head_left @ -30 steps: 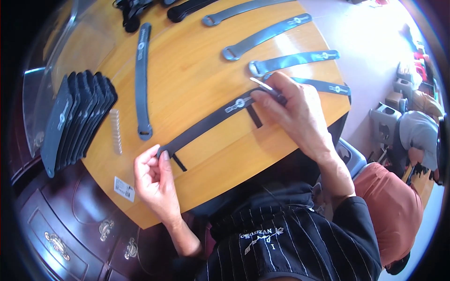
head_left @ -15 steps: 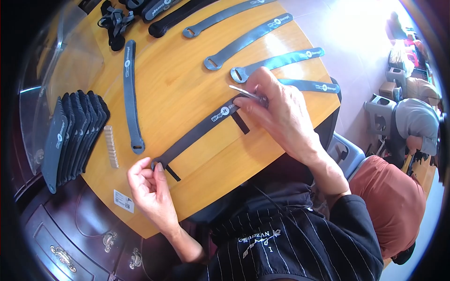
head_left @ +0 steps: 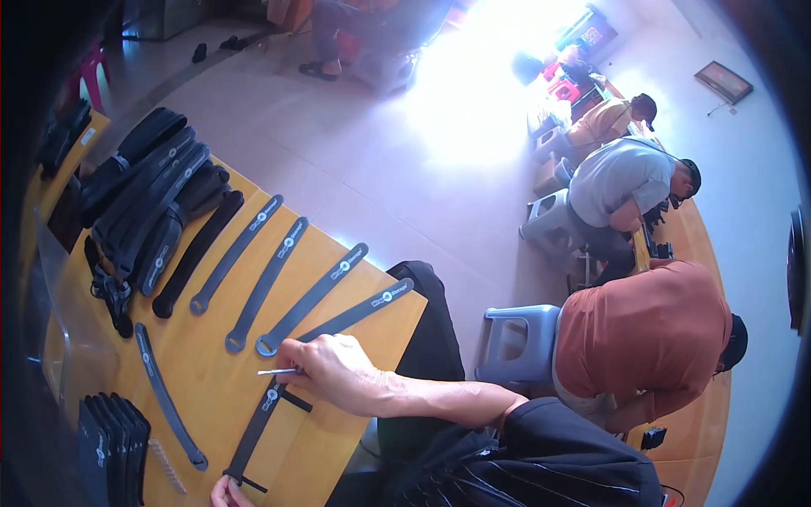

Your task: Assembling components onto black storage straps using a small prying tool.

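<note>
The right hand [head_left: 338, 372] pinches a thin metal pin [head_left: 277, 371], fingers closed on it, its tip over the far end of a dark strap [head_left: 258, 427] lying flat on the wooden table [head_left: 338, 439]. The left hand [head_left: 221, 493], mostly cut off, seems to pin the strap's near end; its grip cannot be told. More straps [head_left: 279, 283] fan out beyond; a stack of dark pieces [head_left: 110, 439] sits left.
</note>
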{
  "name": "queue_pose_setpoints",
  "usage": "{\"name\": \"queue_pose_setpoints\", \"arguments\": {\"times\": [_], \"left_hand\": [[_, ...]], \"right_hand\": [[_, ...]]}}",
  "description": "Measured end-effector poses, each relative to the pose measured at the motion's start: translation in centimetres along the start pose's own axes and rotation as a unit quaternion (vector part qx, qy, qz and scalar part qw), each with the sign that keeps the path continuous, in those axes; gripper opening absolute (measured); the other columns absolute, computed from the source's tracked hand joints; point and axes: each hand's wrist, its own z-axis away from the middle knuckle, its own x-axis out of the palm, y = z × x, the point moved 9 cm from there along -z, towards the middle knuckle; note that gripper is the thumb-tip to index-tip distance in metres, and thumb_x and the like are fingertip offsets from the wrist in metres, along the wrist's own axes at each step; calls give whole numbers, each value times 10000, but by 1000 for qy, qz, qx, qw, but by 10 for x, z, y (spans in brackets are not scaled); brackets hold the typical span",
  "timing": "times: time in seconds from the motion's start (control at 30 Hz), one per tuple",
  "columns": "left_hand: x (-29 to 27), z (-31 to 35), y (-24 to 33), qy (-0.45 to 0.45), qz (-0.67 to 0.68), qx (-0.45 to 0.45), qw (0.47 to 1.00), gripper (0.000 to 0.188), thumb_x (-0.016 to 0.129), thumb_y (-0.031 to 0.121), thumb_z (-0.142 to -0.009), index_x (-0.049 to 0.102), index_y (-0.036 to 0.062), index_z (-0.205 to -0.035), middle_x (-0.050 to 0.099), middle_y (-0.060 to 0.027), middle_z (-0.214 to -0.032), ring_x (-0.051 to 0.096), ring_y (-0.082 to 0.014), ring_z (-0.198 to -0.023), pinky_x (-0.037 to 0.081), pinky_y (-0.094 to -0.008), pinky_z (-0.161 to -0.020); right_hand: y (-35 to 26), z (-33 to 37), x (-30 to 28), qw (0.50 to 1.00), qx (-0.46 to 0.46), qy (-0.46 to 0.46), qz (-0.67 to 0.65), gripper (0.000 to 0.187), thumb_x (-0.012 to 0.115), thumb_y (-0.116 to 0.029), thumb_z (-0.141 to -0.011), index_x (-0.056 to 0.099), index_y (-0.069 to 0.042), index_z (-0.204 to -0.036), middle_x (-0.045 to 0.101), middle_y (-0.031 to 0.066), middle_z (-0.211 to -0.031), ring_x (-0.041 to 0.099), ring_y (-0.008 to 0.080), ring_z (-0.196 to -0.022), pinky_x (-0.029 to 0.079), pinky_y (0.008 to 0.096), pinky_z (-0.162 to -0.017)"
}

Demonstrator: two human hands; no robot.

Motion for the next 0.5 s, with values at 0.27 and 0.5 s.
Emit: {"name": "queue_pose_setpoints", "arguments": {"times": [0.27, 0.5], "left_hand": [[20, 20, 63, -2, -173, 309, 935, 460, 428, 422, -986, 601, 98, -1263, 519, -147, -1347, 455, -380, -1255, 381, -490, -1016], [40, 18, 45, -109, -238, 249, 932, 504, 453, 388, -987, 485, 60, -1367, 446, -155, -1426, 376, -397, -1331, 312, -537, -1069]], "right_hand": [[-46, 11, 23, 992, -126, -17, -4, 285, 673, -314, -842, 540, -63, -859, 618, 105, -769, 657, 294, -697, 512, 386, -571], [-41, -6, 52, 988, -89, -98, 84, 326, 654, -381, -836, 568, -67, -818, 647, 96, -745, 672, 287, -708, 528, 381, -584]]}}
